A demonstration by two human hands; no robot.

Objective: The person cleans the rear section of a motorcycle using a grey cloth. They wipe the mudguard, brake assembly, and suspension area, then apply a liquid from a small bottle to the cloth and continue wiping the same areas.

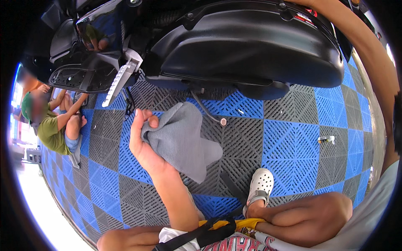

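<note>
My left hand [147, 141] holds a crumpled grey cloth [180, 138], thumb and fingertips showing at its upper left edge. The cloth hangs above the floor, apart from the scooter. Above it is the long black plastic side cover [248, 50] of a motor scooter. A silver folding footpeg [122, 78] juts out left of this cover. My right arm [361, 34] reaches up along the right side to the scooter's rear; its hand is out of view beyond the top edge.
A metal stand leg [207, 109] with a round tip extends below the scooter. Blue and grey slotted tiles [290, 157] cover the floor. A small object [326, 139] lies at right. Another person [56, 131] in a green cap sits at left. My white clog [260, 186] is below.
</note>
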